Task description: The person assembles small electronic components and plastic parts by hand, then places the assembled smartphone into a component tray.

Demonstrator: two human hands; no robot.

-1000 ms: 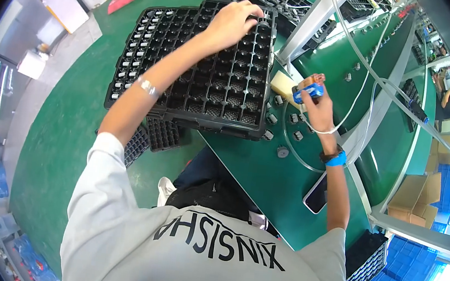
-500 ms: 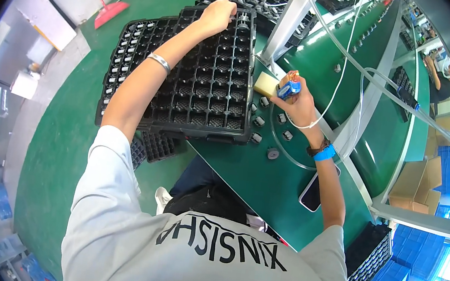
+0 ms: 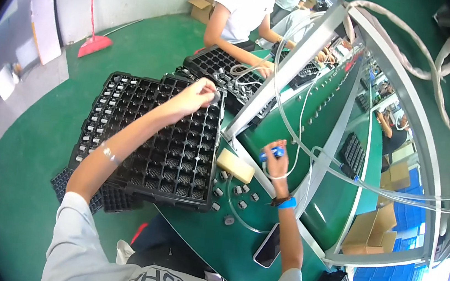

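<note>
My left hand [image 3: 197, 97] is above the far right corner of a black compartment tray [image 3: 167, 181]. Its closed fingertips pinch a small grey part [image 3: 216, 98], whose kind I cannot make out. My right hand [image 3: 276, 167] is raised over the silver frame and green belt at the right. Its fingers are wrapped round a small blue object [image 3: 271, 155], mostly covered by the hand. Near it on the green table lie a pale yellow block [image 3: 235, 166], several small metallic parts [image 3: 238, 190] and a round grey piece [image 3: 229, 219].
A slanted silver post [image 3: 267, 87] stands between my hands at the back, with clear tubes hanging round it. A phone [image 3: 268, 246] lies by my right forearm. Across the bench a person [image 3: 245, 15] works at another black tray [image 3: 225, 68]. Cartons [image 3: 373, 227] stand at right.
The view has tilted up, bringing the other person into sight. My right hand with the blue object has moved away from the yellow block. My left hand stays near the tray's far right corner.
</note>
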